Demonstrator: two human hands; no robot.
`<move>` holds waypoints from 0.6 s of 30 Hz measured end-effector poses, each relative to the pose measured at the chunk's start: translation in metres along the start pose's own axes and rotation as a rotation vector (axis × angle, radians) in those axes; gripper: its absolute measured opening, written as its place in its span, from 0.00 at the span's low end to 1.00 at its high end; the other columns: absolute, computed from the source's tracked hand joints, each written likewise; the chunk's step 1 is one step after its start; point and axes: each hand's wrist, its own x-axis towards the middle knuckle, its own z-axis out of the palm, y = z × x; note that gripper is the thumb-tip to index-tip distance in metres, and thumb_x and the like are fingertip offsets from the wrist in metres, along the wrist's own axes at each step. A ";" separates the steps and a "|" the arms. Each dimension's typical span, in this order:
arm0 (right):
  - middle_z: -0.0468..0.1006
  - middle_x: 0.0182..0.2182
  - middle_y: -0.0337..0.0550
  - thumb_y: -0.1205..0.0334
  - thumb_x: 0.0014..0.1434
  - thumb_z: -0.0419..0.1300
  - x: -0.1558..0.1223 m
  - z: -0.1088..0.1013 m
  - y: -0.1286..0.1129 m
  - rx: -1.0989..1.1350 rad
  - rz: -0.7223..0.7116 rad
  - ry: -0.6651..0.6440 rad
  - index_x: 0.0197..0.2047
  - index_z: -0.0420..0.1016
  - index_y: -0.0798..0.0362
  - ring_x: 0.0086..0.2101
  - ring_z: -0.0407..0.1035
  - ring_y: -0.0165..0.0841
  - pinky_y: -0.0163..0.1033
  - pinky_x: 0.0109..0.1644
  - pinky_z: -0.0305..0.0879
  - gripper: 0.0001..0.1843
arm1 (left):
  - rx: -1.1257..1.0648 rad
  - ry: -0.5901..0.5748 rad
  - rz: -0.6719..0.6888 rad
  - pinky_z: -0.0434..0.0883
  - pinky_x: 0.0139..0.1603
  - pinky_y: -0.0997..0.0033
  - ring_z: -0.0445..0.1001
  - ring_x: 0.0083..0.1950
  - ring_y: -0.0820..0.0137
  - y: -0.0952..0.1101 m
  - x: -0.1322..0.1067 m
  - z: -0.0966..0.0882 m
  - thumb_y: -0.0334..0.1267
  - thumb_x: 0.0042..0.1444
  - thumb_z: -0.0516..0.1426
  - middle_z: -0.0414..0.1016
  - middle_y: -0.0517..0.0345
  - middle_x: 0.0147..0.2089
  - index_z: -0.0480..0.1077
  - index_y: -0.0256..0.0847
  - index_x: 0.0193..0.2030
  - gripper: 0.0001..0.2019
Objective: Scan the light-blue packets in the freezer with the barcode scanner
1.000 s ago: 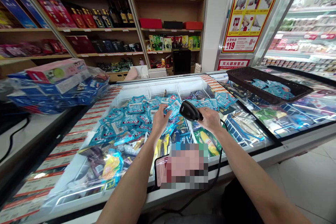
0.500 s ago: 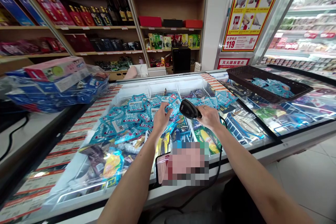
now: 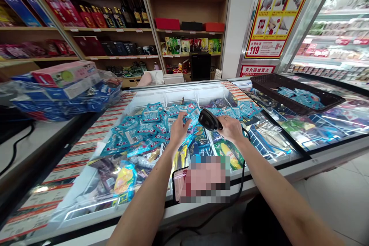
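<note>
I stand at an open chest freezer filled with several small blue packets. My left hand pinches one blue packet and lifts it above the pile. My right hand grips a black handheld barcode scanner, whose head points at that packet from the right. The scanner's cord hangs down over the freezer's front edge. A phone-like device, partly blurred out, rests on the front rim between my forearms.
A dark tray holding more blue packets sits on the glass lid to the right. Wrapped blue boxes are stacked on the counter at left. Shelves of boxed goods line the back wall; a refrigerated case stands at right.
My left hand has lifted the blue packet slightly up and toward the scanner. The right hand with the scanner has barely moved.
</note>
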 end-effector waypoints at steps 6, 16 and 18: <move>0.75 0.35 0.43 0.63 0.52 0.57 0.000 -0.001 0.000 0.005 0.000 0.001 0.46 0.69 0.51 0.38 0.68 0.34 0.35 0.37 0.57 0.16 | -0.003 0.009 -0.003 0.56 0.26 0.74 0.65 0.23 0.72 0.001 0.001 0.001 0.49 0.58 0.47 0.66 0.62 0.25 0.59 0.43 0.49 0.17; 0.76 0.34 0.43 0.63 0.52 0.57 -0.001 -0.004 -0.001 0.032 -0.015 -0.008 0.45 0.69 0.51 0.39 0.68 0.34 0.34 0.36 0.57 0.16 | 0.031 -0.009 0.003 0.57 0.27 0.73 0.67 0.26 0.69 0.002 0.001 0.000 0.48 0.58 0.47 0.67 0.60 0.26 0.59 0.42 0.50 0.18; 0.76 0.35 0.43 0.64 0.51 0.57 -0.001 -0.004 -0.001 0.038 -0.020 -0.009 0.45 0.70 0.51 0.39 0.68 0.34 0.34 0.36 0.57 0.16 | 0.030 -0.010 0.009 0.57 0.27 0.73 0.67 0.26 0.69 0.002 0.001 0.000 0.48 0.58 0.47 0.67 0.60 0.26 0.59 0.42 0.51 0.18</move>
